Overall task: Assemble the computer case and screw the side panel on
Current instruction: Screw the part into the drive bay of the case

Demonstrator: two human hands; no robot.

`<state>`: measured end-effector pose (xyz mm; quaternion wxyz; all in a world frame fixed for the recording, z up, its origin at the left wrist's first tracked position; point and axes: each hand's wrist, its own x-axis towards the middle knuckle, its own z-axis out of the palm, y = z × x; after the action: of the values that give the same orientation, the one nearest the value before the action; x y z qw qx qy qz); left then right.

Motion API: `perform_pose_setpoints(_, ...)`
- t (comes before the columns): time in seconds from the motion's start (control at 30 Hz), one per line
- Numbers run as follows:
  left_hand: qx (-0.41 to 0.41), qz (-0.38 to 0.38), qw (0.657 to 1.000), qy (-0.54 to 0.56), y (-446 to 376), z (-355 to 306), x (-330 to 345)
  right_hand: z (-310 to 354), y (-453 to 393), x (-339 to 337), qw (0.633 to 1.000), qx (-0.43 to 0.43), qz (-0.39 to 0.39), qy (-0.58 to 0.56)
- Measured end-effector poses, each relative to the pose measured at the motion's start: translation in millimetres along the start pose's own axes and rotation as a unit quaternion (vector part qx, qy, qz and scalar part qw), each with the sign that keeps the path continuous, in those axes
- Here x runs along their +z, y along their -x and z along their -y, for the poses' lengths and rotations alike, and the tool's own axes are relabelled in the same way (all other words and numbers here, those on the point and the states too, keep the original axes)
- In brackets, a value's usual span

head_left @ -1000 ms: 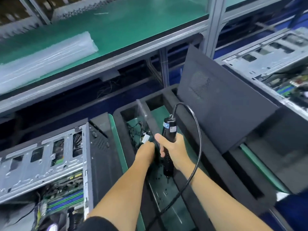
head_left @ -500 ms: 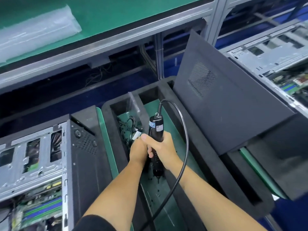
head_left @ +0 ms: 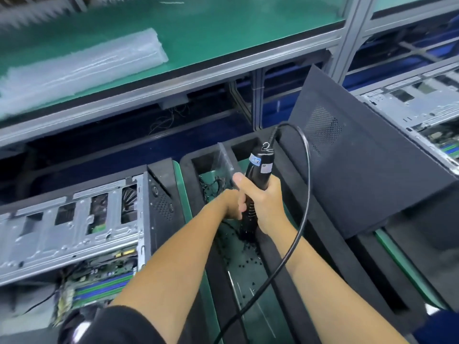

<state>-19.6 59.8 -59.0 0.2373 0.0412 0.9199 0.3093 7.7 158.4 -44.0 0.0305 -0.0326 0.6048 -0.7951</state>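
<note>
My right hand (head_left: 260, 197) grips a black electric screwdriver (head_left: 258, 170), held upright with its tip down over small black screws (head_left: 248, 263) scattered in a black foam tray (head_left: 223, 269). Just left of the driver's lower shaft is my left hand (head_left: 231, 203), fingers curled; whether it pinches anything is hidden. The driver's black cable (head_left: 304, 207) loops right and down. An open computer case (head_left: 74, 224) lies at the left, motherboard showing. A black side panel (head_left: 360, 167) leans tilted at the right.
A second open case (head_left: 427, 115) sits at the far right. Behind, a green-topped shelf (head_left: 223, 31) holds a roll of clear plastic (head_left: 82, 68). A bundle of black wires (head_left: 213, 184) lies in the tray's far compartment. An aluminium post (head_left: 347, 40) stands at the back right.
The view has shifted slightly. Both hands stay over the tray; the driver now leans a little to the right, its tip lower among the screws.
</note>
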Motion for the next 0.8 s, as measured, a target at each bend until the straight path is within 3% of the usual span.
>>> perform_pose_setpoints(0.07,0.022,0.008,0.997,-0.077,15.8,-6.9,-26.6,16.8,0.7,16.7,1.0,-0.013,-0.008,-0.014)
perform_pose_setpoints(0.2,0.053,-0.032,0.998,0.023,57.6,-0.4,-81.8,52.6,5.9,60.3,0.997,-0.048,-0.004,-0.065)
perform_pose_setpoints(0.23,0.047,-0.055,0.993,0.093,69.8,5.2,-95.3,62.0,8.0,73.5,0.996,-0.054,0.003,-0.074)
perform_pose_setpoints(0.47,0.103,-0.206,0.915,0.331,156.9,73.8,-147.5,113.8,17.8,181.5,0.98,-0.085,0.11,-0.145)
perform_pose_setpoints(0.8,0.122,-0.232,0.875,0.407,203.2,162.6,-151.4,113.1,8.8,266.8,0.984,-0.112,0.083,-0.113)
